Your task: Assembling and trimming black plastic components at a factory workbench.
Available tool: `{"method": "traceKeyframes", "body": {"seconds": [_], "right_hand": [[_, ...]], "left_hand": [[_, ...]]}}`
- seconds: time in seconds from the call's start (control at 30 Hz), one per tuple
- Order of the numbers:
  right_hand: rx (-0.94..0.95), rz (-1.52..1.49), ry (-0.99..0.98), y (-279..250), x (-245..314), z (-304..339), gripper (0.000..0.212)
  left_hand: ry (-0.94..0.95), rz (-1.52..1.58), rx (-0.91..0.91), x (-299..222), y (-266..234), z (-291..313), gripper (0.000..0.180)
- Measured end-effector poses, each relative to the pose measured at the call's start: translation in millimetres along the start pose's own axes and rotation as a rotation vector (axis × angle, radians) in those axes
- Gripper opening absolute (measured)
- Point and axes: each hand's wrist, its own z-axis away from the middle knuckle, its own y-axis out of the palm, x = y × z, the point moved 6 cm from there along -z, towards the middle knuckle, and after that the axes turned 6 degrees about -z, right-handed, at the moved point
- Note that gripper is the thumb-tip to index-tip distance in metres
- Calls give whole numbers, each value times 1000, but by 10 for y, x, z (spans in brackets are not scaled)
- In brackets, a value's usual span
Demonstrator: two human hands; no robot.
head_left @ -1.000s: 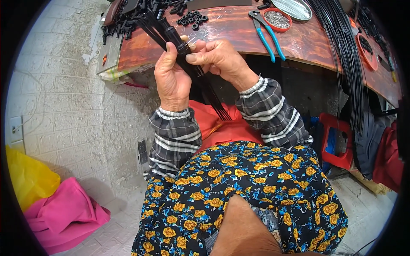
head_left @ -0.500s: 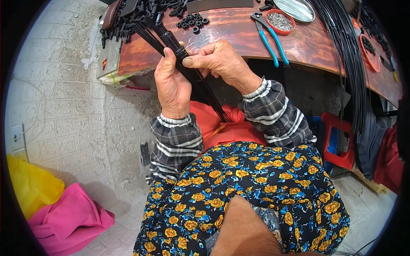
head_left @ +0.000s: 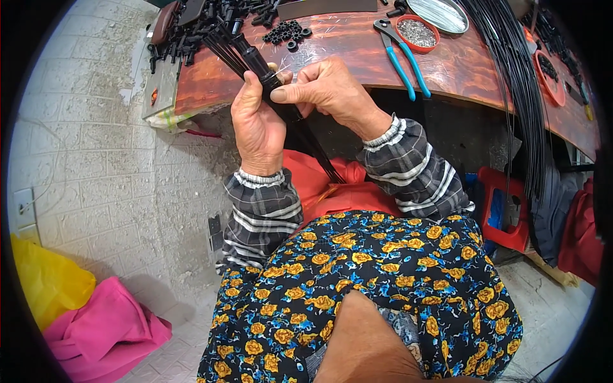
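A slim black umbrella frame (head_left: 257, 62) slants between my hands, its thin ribs (head_left: 223, 51) fanned at the upper end and its lower rods running down to my lap. My left hand (head_left: 258, 127) is closed around the frame from the left, thumb pointing up along it. From the right, my right hand (head_left: 332, 92) bends its fingers in, with the thumb tip pressed on the black collar of the frame. A fine pale wire end seems to stick out by the fingertips; whether the fingers hold it is hidden.
Blue-handled pliers (head_left: 402, 60) lie on the reddish wooden table (head_left: 345, 54), beside a red dish of metal bits (head_left: 418, 33). Small black rings (head_left: 287, 32) and a heap of black parts (head_left: 185, 38) sit further left. Black rods (head_left: 520, 96) hang over the edge at right, above a red stool (head_left: 504, 210).
Both hands stay at the same spot on the frame. The right hand has shifted very slightly up and left, and the frame appears turned a little, its upper ribs spread wider.
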Motion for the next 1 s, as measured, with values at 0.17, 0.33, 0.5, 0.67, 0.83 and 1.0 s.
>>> {"method": "traceKeyframes", "body": {"seconds": [0.17,0.33,0.5,0.67,0.83,1.0], "right_hand": [[19,33,14,-44,-35,-38,31],[121,4,75,-19,-96,-110,31],[187,-25,116,-4,-217,-157,31],[203,-52,143,36,-177,-99,28],[89,46,-41,50,-95,-42,29],[71,161,-24,68,1,-4,31]], "left_hand": [[26,-11,18,0,29,5,34],[-44,119,75,-18,3,1,33],[-72,176,118,11,-25,22,33],[-43,155,104,-33,32,85,33],[81,-35,-75,-104,34,130,32],[110,-73,-113,-115,31,157,30]]}}
